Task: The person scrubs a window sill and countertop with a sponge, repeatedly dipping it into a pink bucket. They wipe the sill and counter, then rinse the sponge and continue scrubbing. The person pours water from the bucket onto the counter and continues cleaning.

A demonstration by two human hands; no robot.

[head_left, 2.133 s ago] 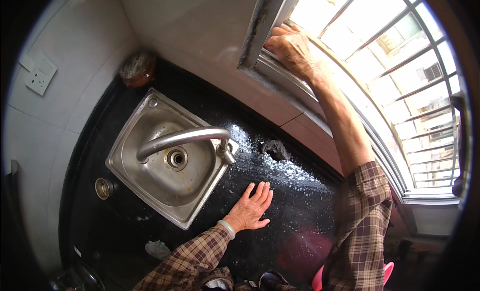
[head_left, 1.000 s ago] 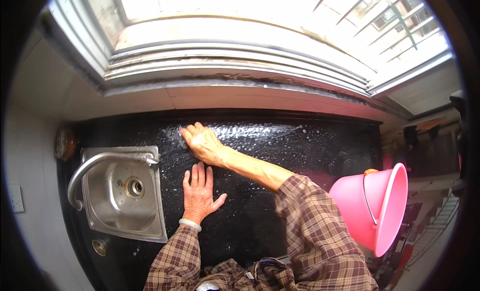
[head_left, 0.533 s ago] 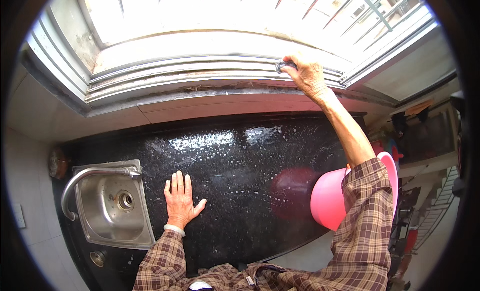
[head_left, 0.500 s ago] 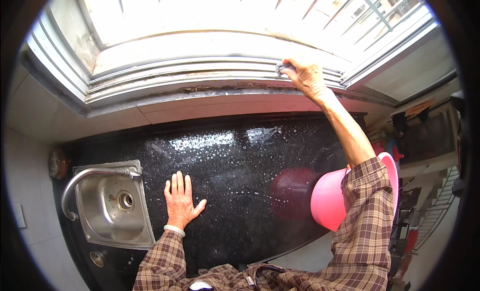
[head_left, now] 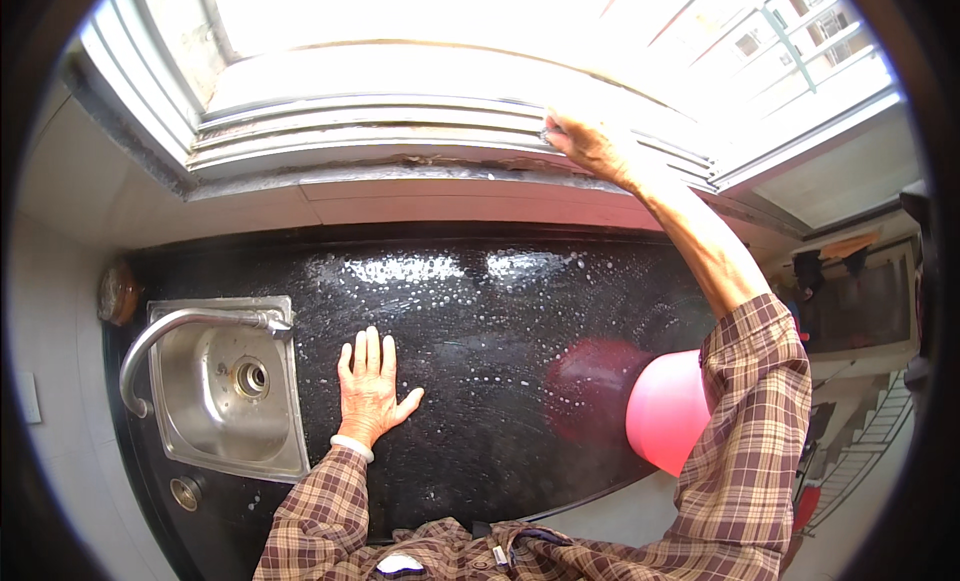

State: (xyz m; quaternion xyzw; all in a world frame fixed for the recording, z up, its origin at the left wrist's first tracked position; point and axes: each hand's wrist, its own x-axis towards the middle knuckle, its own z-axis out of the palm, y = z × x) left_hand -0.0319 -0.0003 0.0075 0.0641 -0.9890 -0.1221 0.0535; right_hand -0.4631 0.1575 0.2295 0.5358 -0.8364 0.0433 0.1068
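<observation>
My left hand (head_left: 370, 389) lies flat on the wet black countertop (head_left: 470, 451), fingers stretched out, just right of the steel sink (head_left: 172, 421). A pale bracelet (head_left: 352, 446) circles that wrist. My right arm reaches out to the far right, where my right hand (head_left: 592, 146) is closed at the window's metal sliding track (head_left: 400, 131). It grips a grey steel wool scourer (head_left: 548, 133), mostly covered by the fingers. The scourer touches or hovers just over the track ridges; which of these cannot be told.
A pink bucket (head_left: 662, 411) stands by the counter's right edge, partly behind my right sleeve. A curved faucet (head_left: 150, 346) arches over the sink. Near it are a loose drain strainer (head_left: 185, 493) and a round brown item (head_left: 120, 293). Window bars (head_left: 785, 46) lie beyond the track.
My right hand has slid the scourer a little to the left along the track. My left hand stays flat on the counter. The view has shifted slightly.
</observation>
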